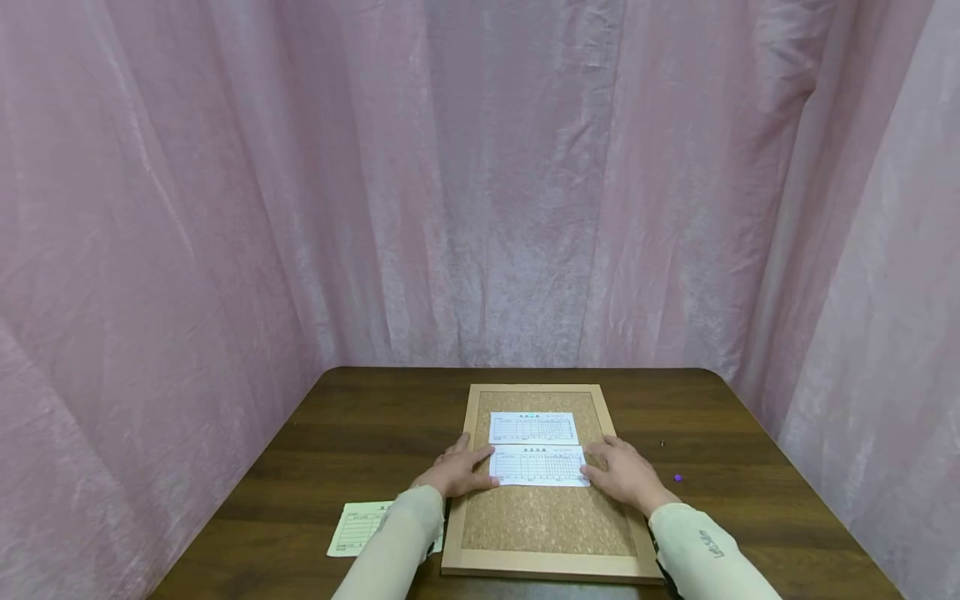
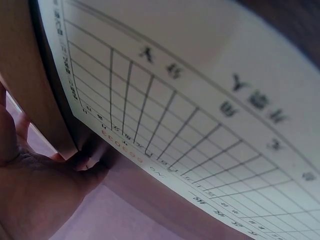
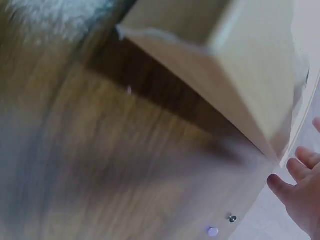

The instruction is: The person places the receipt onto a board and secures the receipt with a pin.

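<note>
A cork board (image 1: 547,521) in a light wooden frame lies on the table. On it are two white printed slips, an upper slip (image 1: 532,428) with a small green spot at its top edge and a lower slip (image 1: 536,467) just beneath. My left hand (image 1: 453,471) reaches over the frame's left side, thumb and forefinger touching the lower slip's left edge. From the right, my right hand (image 1: 622,473) rests across the frame, fingertips on that slip's right edge. Extended fingers of the right hand also show in the right wrist view (image 3: 302,187).
A pale green printed slip (image 1: 358,529) lies left of the board, partly under my left forearm; it looms large in the left wrist view (image 2: 200,50). A purple pushpin (image 1: 678,477) and a small metal pin (image 1: 662,443) are to the right. Pink curtains (image 1: 517,208) surround the table.
</note>
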`<action>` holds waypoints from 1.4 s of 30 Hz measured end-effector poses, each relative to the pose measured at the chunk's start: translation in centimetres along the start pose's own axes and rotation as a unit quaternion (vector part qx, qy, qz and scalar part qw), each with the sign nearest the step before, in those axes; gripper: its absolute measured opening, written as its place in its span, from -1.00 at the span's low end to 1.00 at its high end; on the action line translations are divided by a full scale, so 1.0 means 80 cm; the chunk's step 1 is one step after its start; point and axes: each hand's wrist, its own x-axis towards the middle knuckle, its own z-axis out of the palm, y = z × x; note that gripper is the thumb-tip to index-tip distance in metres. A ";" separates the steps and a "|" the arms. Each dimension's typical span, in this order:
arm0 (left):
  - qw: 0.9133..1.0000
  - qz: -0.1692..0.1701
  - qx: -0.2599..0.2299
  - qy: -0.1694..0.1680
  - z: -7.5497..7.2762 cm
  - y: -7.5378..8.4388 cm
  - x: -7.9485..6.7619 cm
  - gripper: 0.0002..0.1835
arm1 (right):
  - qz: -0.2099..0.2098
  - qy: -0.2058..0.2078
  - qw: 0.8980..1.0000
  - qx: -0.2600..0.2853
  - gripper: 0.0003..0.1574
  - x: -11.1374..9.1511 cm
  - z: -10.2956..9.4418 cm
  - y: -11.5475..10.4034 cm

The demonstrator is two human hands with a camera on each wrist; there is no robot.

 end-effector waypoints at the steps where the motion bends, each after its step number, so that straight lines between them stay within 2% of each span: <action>1: 1.000 -0.001 -0.001 0.000 0.000 0.000 0.000 -0.24 | 0.003 0.002 1.000 0.003 -0.41 0.000 -0.002 0.000; 7: 1.000 0.003 0.008 -0.001 0.002 -0.004 0.000 -0.24 | 0.027 0.003 1.000 0.013 -0.36 0.002 -0.010 0.007; 17: 1.000 0.011 0.006 -0.001 0.003 -0.008 0.002 -0.23 | 0.026 0.036 0.999 0.020 -0.35 0.006 -0.032 0.026; 22: 1.000 0.019 0.003 -0.003 0.003 -0.010 0.004 -0.23 | 0.035 0.040 0.999 0.015 -0.33 0.007 -0.037 0.037; 31: 1.000 0.008 -0.004 -0.005 0.001 -0.009 0.006 -0.21 | 0.034 0.042 0.998 0.009 -0.30 0.003 -0.047 0.057; 42: 1.000 0.012 0.009 0.000 0.001 -0.011 0.008 -0.22 | 0.055 0.059 0.997 0.018 -0.30 -0.001 -0.065 0.075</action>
